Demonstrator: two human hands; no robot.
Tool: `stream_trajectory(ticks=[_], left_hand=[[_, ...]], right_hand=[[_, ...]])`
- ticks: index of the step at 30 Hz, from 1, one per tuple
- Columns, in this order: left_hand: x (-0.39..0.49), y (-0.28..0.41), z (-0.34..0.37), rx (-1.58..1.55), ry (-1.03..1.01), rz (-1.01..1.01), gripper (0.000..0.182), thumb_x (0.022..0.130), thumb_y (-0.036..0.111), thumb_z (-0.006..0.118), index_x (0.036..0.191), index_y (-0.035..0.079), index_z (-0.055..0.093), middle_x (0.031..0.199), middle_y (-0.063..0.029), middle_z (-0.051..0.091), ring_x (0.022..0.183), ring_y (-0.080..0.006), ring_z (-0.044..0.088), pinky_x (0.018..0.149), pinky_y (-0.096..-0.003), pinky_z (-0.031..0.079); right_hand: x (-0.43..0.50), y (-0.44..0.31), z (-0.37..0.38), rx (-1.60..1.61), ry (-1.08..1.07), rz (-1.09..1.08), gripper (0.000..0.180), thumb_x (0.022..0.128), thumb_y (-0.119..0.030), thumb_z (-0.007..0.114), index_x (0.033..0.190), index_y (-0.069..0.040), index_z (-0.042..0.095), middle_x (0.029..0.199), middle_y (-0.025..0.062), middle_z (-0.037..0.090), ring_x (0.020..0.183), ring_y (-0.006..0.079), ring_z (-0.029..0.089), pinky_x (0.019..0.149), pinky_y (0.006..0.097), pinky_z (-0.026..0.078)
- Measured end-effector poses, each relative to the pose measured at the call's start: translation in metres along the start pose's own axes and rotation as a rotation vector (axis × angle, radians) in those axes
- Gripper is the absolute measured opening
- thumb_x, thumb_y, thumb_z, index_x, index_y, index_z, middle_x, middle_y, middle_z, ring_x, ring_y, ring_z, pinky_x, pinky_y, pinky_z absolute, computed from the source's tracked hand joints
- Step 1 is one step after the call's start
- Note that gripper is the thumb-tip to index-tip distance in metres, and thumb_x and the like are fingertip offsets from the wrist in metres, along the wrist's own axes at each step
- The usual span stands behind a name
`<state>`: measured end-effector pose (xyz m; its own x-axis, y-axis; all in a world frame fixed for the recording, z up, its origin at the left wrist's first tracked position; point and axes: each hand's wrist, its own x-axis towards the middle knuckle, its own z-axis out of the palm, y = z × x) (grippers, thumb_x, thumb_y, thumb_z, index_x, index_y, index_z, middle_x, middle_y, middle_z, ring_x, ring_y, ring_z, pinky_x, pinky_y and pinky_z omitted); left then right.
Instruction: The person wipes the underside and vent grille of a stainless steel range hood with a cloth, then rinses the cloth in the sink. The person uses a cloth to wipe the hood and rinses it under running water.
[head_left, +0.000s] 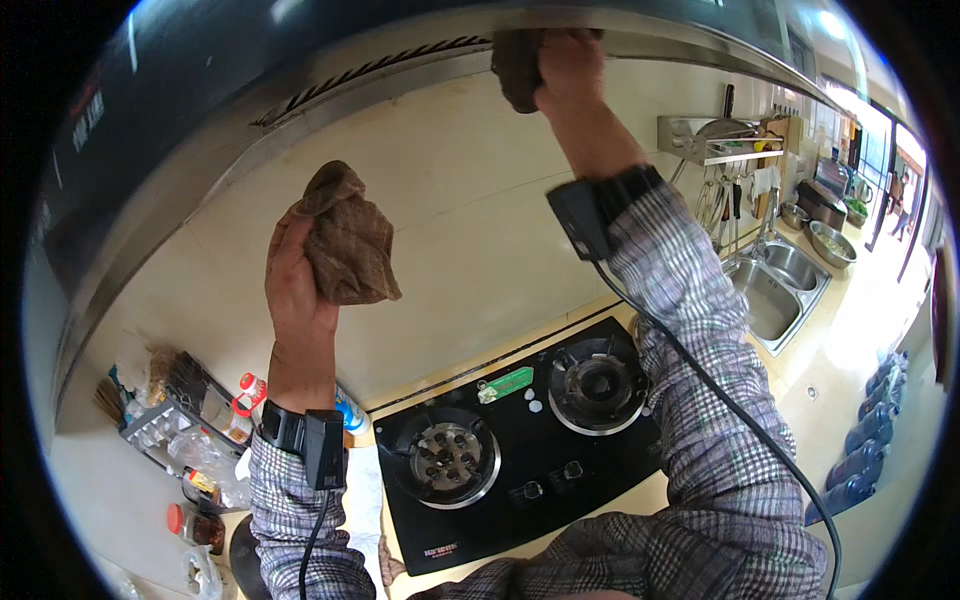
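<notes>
A folded brown cloth (351, 251) is gripped in my left hand (292, 277), held up before the pale tiled wall (465, 202). My right hand (571, 71) reaches up to the lower edge of the range hood (420, 52). It grasps a second dark brown cloth (517, 71), pressed at the hood's underside; the fingertips are partly hidden there and the hand looks blurred. Below both arms lies a black two-burner gas hob (465, 525), with a left burner (448, 454) and a right burner (600, 382).
At right are a double-bowl steel sink (769, 300), a wall rack with utensils (720, 142) and metal bowls (832, 244). Large blue water bottles (862, 442) stand on the floor. To the left sits a shelf of bottles and bags (187, 420). A person (904, 202) is far off by the doorway.
</notes>
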<state>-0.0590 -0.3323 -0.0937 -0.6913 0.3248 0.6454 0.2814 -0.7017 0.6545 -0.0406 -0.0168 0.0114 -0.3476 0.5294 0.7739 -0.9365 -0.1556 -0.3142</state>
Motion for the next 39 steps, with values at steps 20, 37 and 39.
stream_trajectory(ticks=[20, 37, 39], left_hand=[[-0.041, -0.082, 0.063, -0.418, 0.086, -0.051, 0.017, 0.094, 0.011, 0.052, 0.109, 0.001, 0.055, 0.106, -0.0118, 0.063, 0.096, -0.0217, 0.064, 0.085, -0.0354, 0.054], [-0.080, -0.080, 0.039, -0.486, 0.208, -0.042, 0.018, 0.094, 0.010, 0.053, 0.109, 0.001, 0.055, 0.107, -0.0127, 0.062, 0.097, -0.0219, 0.063, 0.086, -0.0351, 0.053], [-0.084, -0.080, 0.034, -0.471, 0.200, -0.043, 0.024, 0.093, 0.012, 0.054, 0.114, -0.001, 0.053, 0.111, -0.0144, 0.062, 0.103, -0.0240, 0.062, 0.092, -0.0369, 0.050]], right_hand=[[0.018, -0.015, 0.002, -0.174, -0.118, -0.017, 0.017, 0.092, -0.010, 0.053, 0.108, -0.009, 0.059, 0.097, 0.0030, 0.063, 0.085, 0.0180, 0.061, 0.071, 0.0333, 0.053], [0.047, 0.006, 0.000, -0.224, -0.019, 0.105, 0.037, 0.088, -0.010, 0.065, 0.122, -0.010, 0.051, 0.112, 0.0070, 0.060, 0.101, 0.0243, 0.060, 0.088, 0.0400, 0.053], [0.041, 0.002, 0.016, -0.291, -0.074, -0.019, 0.037, 0.087, -0.010, 0.066, 0.122, -0.009, 0.051, 0.111, 0.0074, 0.060, 0.101, 0.0250, 0.060, 0.087, 0.0415, 0.053]])
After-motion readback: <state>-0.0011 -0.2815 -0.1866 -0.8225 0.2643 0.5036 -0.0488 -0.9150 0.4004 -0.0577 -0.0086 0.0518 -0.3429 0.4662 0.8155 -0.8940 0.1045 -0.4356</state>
